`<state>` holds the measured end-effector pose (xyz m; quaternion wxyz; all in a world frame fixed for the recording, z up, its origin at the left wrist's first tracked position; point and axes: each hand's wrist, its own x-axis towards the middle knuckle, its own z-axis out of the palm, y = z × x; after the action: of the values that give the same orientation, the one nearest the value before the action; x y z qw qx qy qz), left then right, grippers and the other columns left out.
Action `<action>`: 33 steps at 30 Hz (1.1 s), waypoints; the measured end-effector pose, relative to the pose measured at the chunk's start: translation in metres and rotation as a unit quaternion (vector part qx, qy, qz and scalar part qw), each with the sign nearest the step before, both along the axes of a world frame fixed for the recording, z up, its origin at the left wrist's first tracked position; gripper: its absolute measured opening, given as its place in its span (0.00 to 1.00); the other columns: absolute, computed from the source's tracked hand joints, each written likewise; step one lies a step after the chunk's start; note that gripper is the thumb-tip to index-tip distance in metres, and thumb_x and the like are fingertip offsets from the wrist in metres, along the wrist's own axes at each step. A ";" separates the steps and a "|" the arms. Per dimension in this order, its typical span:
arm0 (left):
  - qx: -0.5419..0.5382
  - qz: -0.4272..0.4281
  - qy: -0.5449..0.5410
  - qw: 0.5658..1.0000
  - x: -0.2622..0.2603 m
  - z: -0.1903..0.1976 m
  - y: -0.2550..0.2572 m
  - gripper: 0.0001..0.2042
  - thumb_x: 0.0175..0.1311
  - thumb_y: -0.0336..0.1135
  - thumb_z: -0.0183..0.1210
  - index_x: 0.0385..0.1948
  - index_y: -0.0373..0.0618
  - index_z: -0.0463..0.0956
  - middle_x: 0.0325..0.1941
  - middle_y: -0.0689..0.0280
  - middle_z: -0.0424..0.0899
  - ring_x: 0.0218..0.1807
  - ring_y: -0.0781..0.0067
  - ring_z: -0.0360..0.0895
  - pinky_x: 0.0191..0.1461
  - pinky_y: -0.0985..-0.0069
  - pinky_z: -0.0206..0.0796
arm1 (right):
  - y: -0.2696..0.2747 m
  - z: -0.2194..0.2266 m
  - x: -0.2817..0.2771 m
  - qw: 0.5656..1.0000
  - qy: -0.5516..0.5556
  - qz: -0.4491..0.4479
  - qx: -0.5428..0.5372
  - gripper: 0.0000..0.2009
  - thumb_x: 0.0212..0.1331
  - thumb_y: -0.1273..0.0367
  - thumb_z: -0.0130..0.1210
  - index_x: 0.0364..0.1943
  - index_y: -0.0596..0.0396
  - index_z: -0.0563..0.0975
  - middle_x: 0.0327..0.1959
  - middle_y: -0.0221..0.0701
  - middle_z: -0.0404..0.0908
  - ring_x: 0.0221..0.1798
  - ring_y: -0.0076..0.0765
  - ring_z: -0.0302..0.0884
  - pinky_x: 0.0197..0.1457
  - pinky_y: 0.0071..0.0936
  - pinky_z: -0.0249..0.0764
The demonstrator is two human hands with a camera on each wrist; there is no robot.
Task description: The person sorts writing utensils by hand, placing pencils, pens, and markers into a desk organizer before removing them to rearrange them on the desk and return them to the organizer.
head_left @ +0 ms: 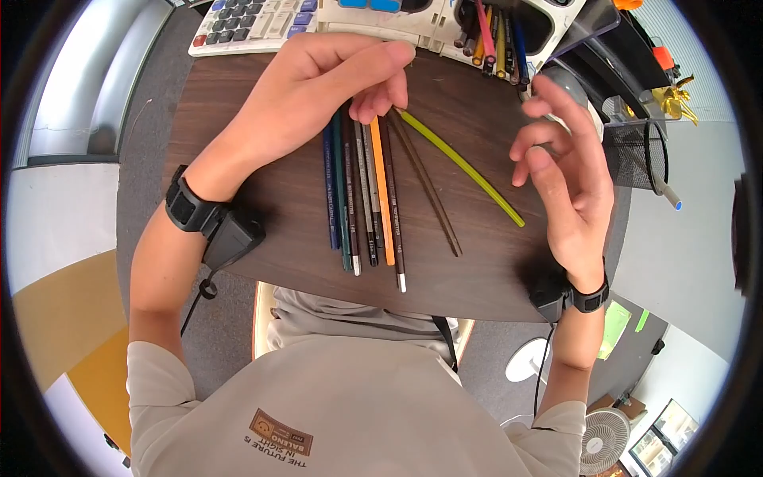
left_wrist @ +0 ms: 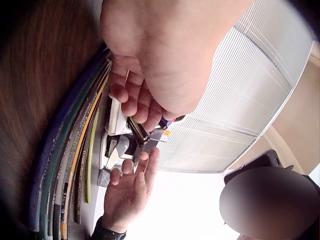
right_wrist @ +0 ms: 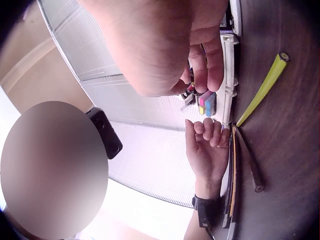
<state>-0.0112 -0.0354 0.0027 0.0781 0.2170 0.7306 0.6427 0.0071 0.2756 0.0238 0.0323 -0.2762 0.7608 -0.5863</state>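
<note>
Several pencils lie side by side on the dark wooden table: a blue one, an orange one and dark ones, their far ends under my left hand. That hand is over these ends with its fingers loosely bent and nothing held between them. A brown pencil and a yellow-green pencil fan out to the right of the row. My right hand is raised at the table's right side, fingers spread and slightly bent, holding nothing. The yellow-green pencil is the thing nearest to it.
A white desk organizer stands at the back, with coloured pencils in its right compartment. Left of it sits a calculator. At the right edge is a black mesh cup with a pen in it. The table's curved front edge is close to my body.
</note>
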 end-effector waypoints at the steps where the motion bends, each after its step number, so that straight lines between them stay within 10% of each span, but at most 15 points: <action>1: 0.001 0.000 0.000 1.000 0.000 0.000 0.000 0.24 0.89 0.48 0.51 0.33 0.40 0.84 0.33 0.68 0.83 0.31 0.81 0.74 0.40 0.79 0.69 | 0.003 -0.001 -0.001 1.000 -0.001 0.008 0.009 0.25 0.72 0.84 0.53 0.72 0.61 0.76 0.65 0.39 0.79 0.49 0.26 0.83 0.44 0.23 0.80; 8: 0.000 0.002 0.000 1.000 0.000 -0.001 0.001 0.24 0.89 0.48 0.51 0.34 0.40 0.84 0.33 0.68 0.83 0.31 0.81 0.74 0.40 0.79 0.69 | 0.004 0.006 0.000 0.984 0.027 0.007 0.176 0.13 0.68 0.77 0.65 0.54 0.56 0.87 0.43 0.31 0.86 0.46 0.26 0.86 0.44 0.24 0.78; 14: 0.004 0.005 -0.001 1.000 0.001 0.000 0.002 0.23 0.89 0.47 0.51 0.34 0.40 0.84 0.34 0.68 0.83 0.32 0.81 0.74 0.40 0.79 0.69 | -0.008 0.000 0.002 0.950 0.155 -0.021 0.269 0.15 0.62 0.73 0.72 0.53 0.53 0.87 0.45 0.33 0.86 0.46 0.37 0.87 0.46 0.31 0.81; 33: 0.007 0.001 -0.012 1.000 0.000 0.000 0.002 0.23 0.89 0.47 0.51 0.33 0.40 0.84 0.34 0.68 0.83 0.32 0.81 0.74 0.40 0.80 0.69 | -0.004 -0.002 0.008 0.973 0.028 -0.011 0.231 0.09 0.66 0.73 0.68 0.49 0.59 0.87 0.27 0.32 0.84 0.24 0.27 0.79 0.29 0.28 0.74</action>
<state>-0.0108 -0.0333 0.0025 0.0848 0.2090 0.7253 0.6504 0.0148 0.2716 0.0222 0.0679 -0.2694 0.8790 -0.3875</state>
